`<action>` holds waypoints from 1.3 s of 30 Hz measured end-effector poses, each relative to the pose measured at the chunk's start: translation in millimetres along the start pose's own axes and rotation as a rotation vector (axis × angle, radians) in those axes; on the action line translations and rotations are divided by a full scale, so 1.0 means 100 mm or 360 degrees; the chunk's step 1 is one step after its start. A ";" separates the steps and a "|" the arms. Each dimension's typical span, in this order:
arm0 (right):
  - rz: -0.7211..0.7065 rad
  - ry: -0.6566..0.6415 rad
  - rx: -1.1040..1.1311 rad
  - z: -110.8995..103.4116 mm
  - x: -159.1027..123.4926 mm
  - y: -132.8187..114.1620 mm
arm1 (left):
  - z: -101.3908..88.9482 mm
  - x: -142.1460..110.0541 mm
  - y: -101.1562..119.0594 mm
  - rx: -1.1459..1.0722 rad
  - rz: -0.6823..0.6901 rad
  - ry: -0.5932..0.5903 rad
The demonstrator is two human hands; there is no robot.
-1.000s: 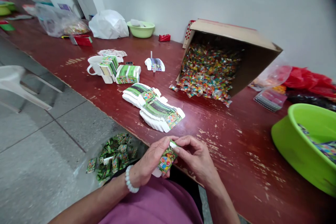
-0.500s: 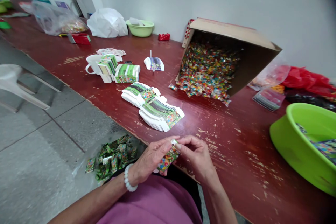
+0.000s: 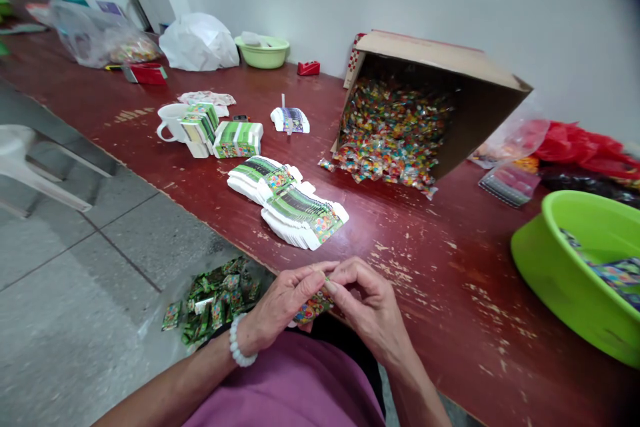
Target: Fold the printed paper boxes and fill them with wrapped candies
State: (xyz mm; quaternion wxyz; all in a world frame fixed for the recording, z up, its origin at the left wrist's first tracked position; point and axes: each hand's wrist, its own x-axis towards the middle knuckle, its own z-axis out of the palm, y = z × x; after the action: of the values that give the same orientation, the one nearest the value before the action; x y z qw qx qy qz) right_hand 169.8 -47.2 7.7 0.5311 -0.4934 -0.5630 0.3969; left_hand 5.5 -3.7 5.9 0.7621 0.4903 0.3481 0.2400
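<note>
Both hands meet at the near edge of the dark red table (image 3: 450, 267). My left hand (image 3: 283, 303) and my right hand (image 3: 363, 300) pinch one small printed carton (image 3: 313, 307), green with bright cartoon colours, mostly hidden between the fingers. Just beyond the hands lie two fanned stacks of flat cartons (image 3: 295, 210) of the same print. A bead bracelet circles my left wrist.
A tipped cardboard box (image 3: 450, 73) spills colourful wrapped sweets (image 3: 390, 140). A lime basin (image 3: 575, 280) stands at right. A white cup (image 3: 167, 123) and folded cartons (image 3: 237, 140) sit further left. A bag of finished green packs (image 3: 215, 297) lies on the floor below the table edge.
The carton has been folded lower and flatter between my fingers, and both hands have closed more tightly over it. The view has shifted slightly.
</note>
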 end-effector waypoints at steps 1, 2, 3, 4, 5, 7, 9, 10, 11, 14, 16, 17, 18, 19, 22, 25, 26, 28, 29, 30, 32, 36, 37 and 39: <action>-0.0017 -0.0039 -0.0009 -0.01 0.00 -0.03 | 0.00 -0.01 0.02 -0.0016 0.0009 -0.0009; -0.0041 -0.0052 -0.0033 -0.01 -0.01 -0.04 | 0.01 -0.02 0.04 -0.0029 0.0009 -0.0002; -0.0073 -0.0041 -0.0068 0.00 -0.02 -0.05 | 0.02 -0.03 0.05 -0.0044 0.0003 0.0011; -0.0111 -0.0012 -0.0111 0.01 -0.03 -0.04 | 0.03 -0.04 0.07 -0.0058 -0.0008 0.0027; -0.0142 0.0023 -0.0154 0.03 -0.05 -0.02 | 0.03 -0.05 0.07 -0.0069 -0.0021 0.0045; -0.0166 0.0085 -0.0193 0.07 -0.08 0.02 | 0.04 -0.06 0.07 -0.0089 -0.0053 0.0067; -0.0111 0.0115 -0.0115 0.11 -0.12 0.06 | 0.05 -0.06 0.06 -0.0113 -0.0069 0.0076; -0.0063 0.0130 -0.0043 0.13 -0.13 0.07 | 0.05 -0.05 0.05 -0.0116 -0.0064 0.0082; -0.0021 0.0149 0.0020 0.14 -0.13 0.07 | 0.05 -0.04 0.05 -0.0117 -0.0054 0.0087; -0.0045 0.0232 -0.0056 0.14 -0.11 0.08 | 0.06 -0.01 0.05 -0.0087 -0.0042 0.0128; -0.0174 0.0316 -0.0280 0.13 -0.09 0.09 | 0.07 0.00 0.05 -0.0051 -0.0065 0.0156; -0.0225 0.0354 -0.0369 0.12 -0.08 0.10 | 0.08 0.00 0.06 -0.0038 -0.0074 0.0165; -0.0246 0.0377 -0.0415 0.12 -0.07 0.10 | 0.08 0.00 0.06 -0.0028 -0.0072 0.0172; -0.0226 0.0370 -0.0409 0.12 -0.07 0.10 | 0.07 0.00 0.05 -0.0030 -0.0060 0.0174; -0.0041 0.0219 -0.0137 0.12 -0.07 0.10 | 0.04 -0.01 0.03 -0.0098 -0.0003 0.0175; 0.0083 0.0165 0.0109 0.14 -0.09 0.09 | -0.01 0.00 -0.01 -0.0157 -0.0001 0.0140; 0.0095 0.0196 0.0132 0.15 -0.09 0.09 | -0.03 0.00 -0.02 -0.0154 -0.0005 0.0128; 0.0093 0.0272 0.0135 0.17 -0.09 0.11 | -0.03 0.00 -0.03 -0.0111 -0.0006 0.0118; 0.0074 0.0298 0.0126 0.18 -0.10 0.11 | -0.03 0.00 -0.03 -0.0080 -0.0003 0.0120; 0.0040 0.0316 0.0103 0.19 -0.10 0.12 | -0.02 -0.01 -0.03 -0.0050 -0.0001 0.0124; -0.0052 0.0334 -0.0004 0.20 -0.10 0.14 | 0.00 -0.02 -0.02 -0.0009 -0.0008 0.0140; -0.0186 0.0296 -0.0186 0.23 -0.08 0.16 | 0.02 -0.04 0.02 0.0008 -0.0040 0.0172; -0.0195 0.0272 -0.0168 0.24 -0.07 0.17 | 0.02 -0.04 0.02 0.0001 -0.0058 0.0170; -0.0173 0.0228 -0.0084 0.24 -0.05 0.20 | 0.02 -0.03 0.03 -0.0018 -0.0098 0.0173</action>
State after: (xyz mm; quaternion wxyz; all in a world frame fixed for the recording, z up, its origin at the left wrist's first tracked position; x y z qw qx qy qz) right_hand 148.1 -46.6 -15.6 0.5776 -0.5030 -0.5597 0.3162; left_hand 4.9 -5.3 10.0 0.7519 0.4614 0.4024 0.2447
